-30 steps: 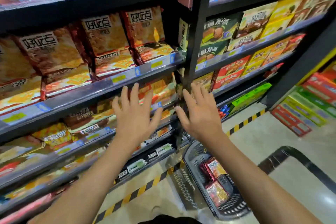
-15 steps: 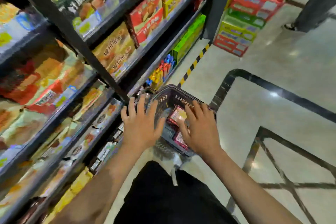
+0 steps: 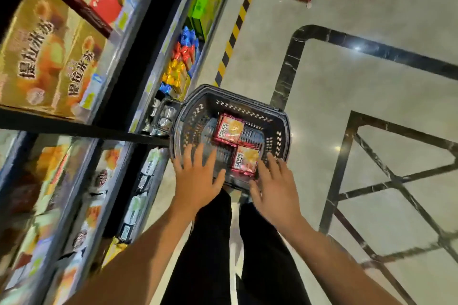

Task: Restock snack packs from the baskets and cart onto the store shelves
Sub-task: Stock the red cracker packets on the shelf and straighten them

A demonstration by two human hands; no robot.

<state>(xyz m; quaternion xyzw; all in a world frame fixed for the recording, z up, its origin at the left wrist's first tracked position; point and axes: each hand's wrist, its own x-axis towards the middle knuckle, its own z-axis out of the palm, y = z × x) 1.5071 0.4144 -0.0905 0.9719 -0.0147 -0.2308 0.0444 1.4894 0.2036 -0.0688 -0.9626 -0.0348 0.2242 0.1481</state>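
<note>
Both hands have dropped from the shelves down to the basket [image 3: 281, 129] at frame center. Left hand [image 3: 198, 178] and right hand [image 3: 276, 187] hover spread-fingered, holding nothing. Two red snack packs [image 3: 229, 129] lie inside; yellow boxes [image 3: 47, 57] upper left carry Chinese lettering.

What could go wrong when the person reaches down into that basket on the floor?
1. The basket sits on the floor right by the person's feet, so a step forward might kick or trip on it.
2. Both the left hand and right hand are open above it, near the closer red snack pack. A hasty grab at the shiny wrapper might slip.
3. The farther snack pack lies close beside it, so grabbing both could crush them.
</note>
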